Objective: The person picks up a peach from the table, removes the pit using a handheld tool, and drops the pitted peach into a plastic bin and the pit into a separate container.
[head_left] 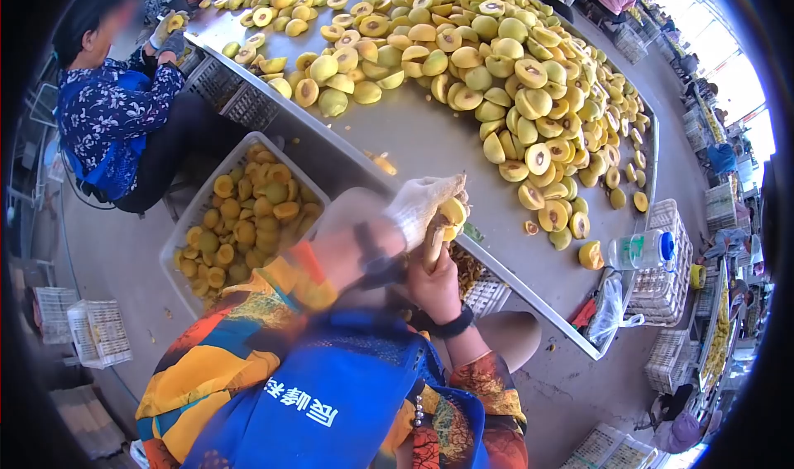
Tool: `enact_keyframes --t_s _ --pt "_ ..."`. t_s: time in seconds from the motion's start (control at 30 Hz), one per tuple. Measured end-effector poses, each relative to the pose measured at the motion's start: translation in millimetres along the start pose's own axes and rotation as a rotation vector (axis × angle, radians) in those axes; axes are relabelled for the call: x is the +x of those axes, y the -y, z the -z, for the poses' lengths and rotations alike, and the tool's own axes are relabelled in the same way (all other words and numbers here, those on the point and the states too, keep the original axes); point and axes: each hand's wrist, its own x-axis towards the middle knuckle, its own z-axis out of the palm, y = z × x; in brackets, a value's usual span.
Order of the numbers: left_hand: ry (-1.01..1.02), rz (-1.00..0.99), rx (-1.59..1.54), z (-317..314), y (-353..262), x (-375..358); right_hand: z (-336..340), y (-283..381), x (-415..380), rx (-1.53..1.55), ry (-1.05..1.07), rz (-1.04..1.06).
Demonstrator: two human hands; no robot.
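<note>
My left hand (422, 208), in a white knitted glove, is closed around a yellow peach half (452, 212) above the near edge of the metal table. Just below it, my bare right hand (434, 285) grips a tool with a pale, wood-coloured handle (432, 247). The tool's upper end meets the fruit, and its tip is hidden there. A large heap of halved peaches (529, 97), many with brown pits in them, lies across the table (413, 138). Beneath my hands, a white crate (488, 294) with brownish pieces in it is partly covered.
A pale crate (175, 239) of pitted halves stands left of my legs. Another person (116, 122) sits at the table's left side, holding fruit. A blue-lidded jar (641, 250) and a plastic bag (608, 308) are at the right corner. More crates (99, 332) stand on the floor.
</note>
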Motion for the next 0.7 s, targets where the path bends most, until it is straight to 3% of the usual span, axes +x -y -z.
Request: enact_keyframes --t_s 0.1,0.17,0.23,0.43,0.5,0.63,0.7 --pt "0.054 0.004 -0.054 6.8 2.7 2.9 23.1 67.9 8.9 0.799 0.216 -0.766" --pt "0.068 0.017 -0.127 9.2 8.1 6.4 19.5 65.5 7.3 0.584 0.203 -0.749" --pt "0.059 -0.057 -0.006 10.3 6.3 7.4 13.3 60.2 7.6 0.430 0.168 -0.680" --pt "0.024 -0.183 0.423 0.6 -1.8 1.8 23.0 63.3 7.7 1.109 0.254 -0.824" --pt "0.017 -0.123 0.254 0.9 2.0 5.1 19.2 57.3 3.8 1.222 0.286 -0.767" --pt "-0.043 0.090 0.022 -0.8 1.9 -2.7 4.4 39.9 -1.9 0.681 0.145 -0.543" --pt "0.089 0.138 -0.189 27.4 25.8 23.0 -11.2 22.2 -7.6 0.293 -0.034 -0.241"
